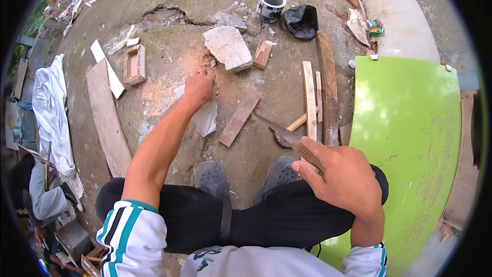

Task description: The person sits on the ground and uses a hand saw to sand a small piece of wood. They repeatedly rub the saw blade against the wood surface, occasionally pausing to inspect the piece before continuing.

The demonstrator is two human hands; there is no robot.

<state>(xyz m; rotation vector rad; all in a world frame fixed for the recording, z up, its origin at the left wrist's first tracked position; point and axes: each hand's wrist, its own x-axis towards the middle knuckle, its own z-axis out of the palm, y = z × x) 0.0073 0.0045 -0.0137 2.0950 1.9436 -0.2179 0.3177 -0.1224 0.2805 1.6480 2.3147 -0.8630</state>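
My left hand (200, 90) reaches down to the ground, its fingers curled at the edge of a flat grey stone piece (206, 118). Whatever those fingers hold, if anything, is hidden. Just beyond it lies a large pale stone slab (228, 47) dusted with orange sawdust. In front of my right knee, my right hand (341, 177) is closed around a wooden-handled tool with a tapering blade (279, 127), its tip pointing forward and left. Short of the slab, a small wooden board (240, 119) lies flat. A light wooden handle (297, 122) shows partly behind the blade.
A small wooden frame box (135, 65) and a long plank (106, 113) lie left. Wood strips (309, 100) and a dark beam (327, 87) lie right, beside a green panel (405, 149). A paint can (270, 6) and black bag (299, 21) stand behind. Another person (43, 190) sits far left.
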